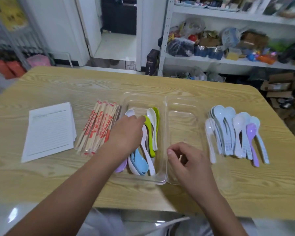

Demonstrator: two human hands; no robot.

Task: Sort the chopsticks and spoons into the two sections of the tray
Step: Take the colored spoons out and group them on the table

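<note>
Head camera: the left hand [126, 132] is in the left part of the tray [160, 182], fingertips right at a green spoon [150, 133]; whether they grip it cannot be told. The right hand [189, 160] hangs loosely curled, holding nothing, over the right part. Chopsticks [99, 126] lie left of the tray.

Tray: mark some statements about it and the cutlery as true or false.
1. The tray has spoons in its left section. True.
2. The chopsticks lie in its right section. False: they lie on the table, left of the tray.
3. The right hand grips a spoon. False: it holds nothing.
4. A pile of loose spoons lies right of the tray. True.
5. The left hand rests on the chopsticks. False: it is over the tray's spoons.
</note>
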